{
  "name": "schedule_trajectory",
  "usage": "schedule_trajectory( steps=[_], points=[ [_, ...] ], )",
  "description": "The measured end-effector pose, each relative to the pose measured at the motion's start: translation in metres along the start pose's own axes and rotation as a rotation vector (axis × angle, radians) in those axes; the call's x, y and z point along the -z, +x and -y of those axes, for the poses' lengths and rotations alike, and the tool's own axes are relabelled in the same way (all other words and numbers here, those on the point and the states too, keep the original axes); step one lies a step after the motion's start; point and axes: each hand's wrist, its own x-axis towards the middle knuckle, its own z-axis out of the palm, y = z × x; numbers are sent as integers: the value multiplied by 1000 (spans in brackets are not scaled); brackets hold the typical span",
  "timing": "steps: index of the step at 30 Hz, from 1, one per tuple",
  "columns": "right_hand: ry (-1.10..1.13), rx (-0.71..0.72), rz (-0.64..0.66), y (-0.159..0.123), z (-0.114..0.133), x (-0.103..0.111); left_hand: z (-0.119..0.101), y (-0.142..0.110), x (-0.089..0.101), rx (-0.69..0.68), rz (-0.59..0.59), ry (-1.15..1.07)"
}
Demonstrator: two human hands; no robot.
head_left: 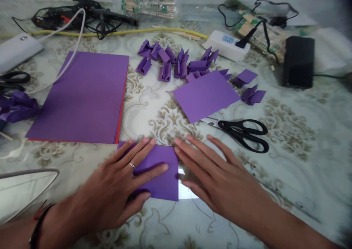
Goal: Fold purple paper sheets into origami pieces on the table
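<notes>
A small sheet of purple paper point(162, 183) lies on the patterned table near its front. My left hand point(129, 183) rests flat on it with the fingers spread, covering its left part. Just past the paper's right edge is my right hand point(214, 164), palm down and fingers stretched out, its index fingertip at the upper right corner. Beyond the right hand lies a pair of black-handled scissors point(244, 130), the blades partly under another purple sheet point(206, 95). Several folded purple paper pieces point(165, 71) stand in a cluster farther back.
A stack of purple paper point(85, 95) with red beneath lies at left, crossed by a white cable. More folded purple paper point(18, 106) sits at the left edge. Behind are a power strip point(227, 45), a black box-shaped device point(298, 62) and tangled black cords point(82, 16).
</notes>
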Motion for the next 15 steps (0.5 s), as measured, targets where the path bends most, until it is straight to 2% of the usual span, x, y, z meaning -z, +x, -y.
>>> schedule_trajectory(
  steps=[2, 6, 9, 12, 15],
  points=[
    [60, 47, 12, -2, 5, -4, 0, -1, 1, -7, 6, 28],
    [164, 38, 31, -7, 12, -10, 2, 3, 8, -28, 1, 37],
    [200, 25, 10, -6, 16, -10, 6, 14, 13, -126, 16, 41],
    [212, -20, -37, -2, 21, -10, 10, 24, 11, -247, 39, 67],
    [224, -76, -57, 1, 28, -11, 12, 27, 4, -265, 50, 72]
  ],
)
